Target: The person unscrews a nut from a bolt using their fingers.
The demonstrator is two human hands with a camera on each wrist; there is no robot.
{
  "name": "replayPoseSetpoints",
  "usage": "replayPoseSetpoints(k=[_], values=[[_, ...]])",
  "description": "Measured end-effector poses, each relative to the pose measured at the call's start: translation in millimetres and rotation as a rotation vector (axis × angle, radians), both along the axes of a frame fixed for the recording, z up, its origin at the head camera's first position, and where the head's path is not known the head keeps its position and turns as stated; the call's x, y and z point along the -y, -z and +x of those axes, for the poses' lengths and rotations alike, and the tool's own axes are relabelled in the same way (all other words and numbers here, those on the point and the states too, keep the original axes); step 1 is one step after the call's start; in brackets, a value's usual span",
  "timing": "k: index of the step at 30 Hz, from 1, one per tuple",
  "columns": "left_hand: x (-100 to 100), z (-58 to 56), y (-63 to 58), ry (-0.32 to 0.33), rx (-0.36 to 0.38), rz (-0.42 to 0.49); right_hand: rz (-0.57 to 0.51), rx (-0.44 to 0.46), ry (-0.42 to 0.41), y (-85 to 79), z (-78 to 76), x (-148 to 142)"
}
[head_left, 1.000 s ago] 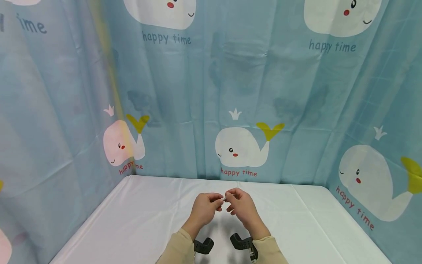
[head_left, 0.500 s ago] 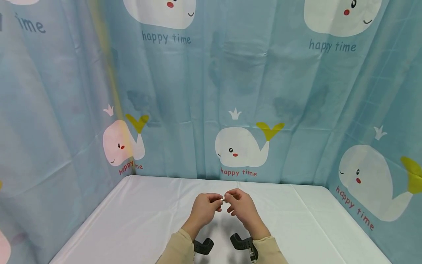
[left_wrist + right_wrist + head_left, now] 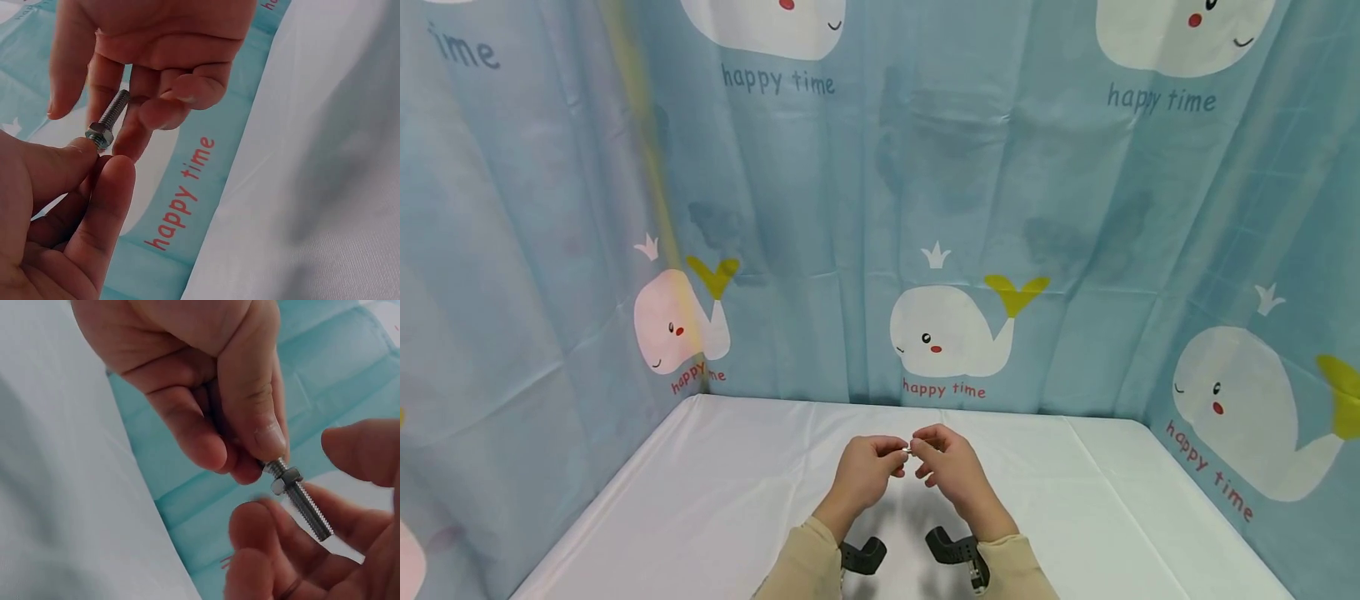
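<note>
My left hand (image 3: 861,473) pinches one end of a small silver bolt (image 3: 115,111) between thumb and finger, above the table. A hex nut (image 3: 99,133) sits on its thread, close to those fingertips. In the right wrist view, the bolt's threaded end (image 3: 310,512) points away from the left hand toward my right hand (image 3: 350,531). That hand's thumb stands apart from the bolt, and its loosely bent fingers lie around and behind the thread. Whether a finger touches the bolt, I cannot tell. The bolt's gripped end is hidden by the left fingertips.
A white cloth covers the table (image 3: 700,500) beneath both hands. Blue curtains (image 3: 820,333) printed with whales hang behind the table and along both sides. Black wrist mounts (image 3: 863,557) sit at each cuff.
Both hands stay in nearly the same place, with the bolt between them. The head view has shifted slightly, and the curtain prints appear a little higher.
</note>
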State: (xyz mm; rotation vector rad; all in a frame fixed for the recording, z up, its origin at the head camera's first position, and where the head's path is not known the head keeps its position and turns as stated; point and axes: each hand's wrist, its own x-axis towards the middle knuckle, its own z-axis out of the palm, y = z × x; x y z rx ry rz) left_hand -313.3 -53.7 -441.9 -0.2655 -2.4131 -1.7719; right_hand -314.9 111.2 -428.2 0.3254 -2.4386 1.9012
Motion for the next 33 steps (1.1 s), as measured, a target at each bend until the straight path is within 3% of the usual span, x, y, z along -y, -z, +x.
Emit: replayPoseSetpoints(k=[8,16,33], values=[[0.7,1.0,-0.5,0.007,-0.009,0.007,0.011,-0.008,-0.036,2.9,-0.9,-1.2],[0.9,2.7,-5.0,0.007,-0.003,0.024,-0.012,-0.003,0.013,0.0,1.5,-0.5],[2.7,3.3,-4.8,0.015,-0.014,0.04,0.017,-0.004,0.006,3.4,-1.1,-0.7]])
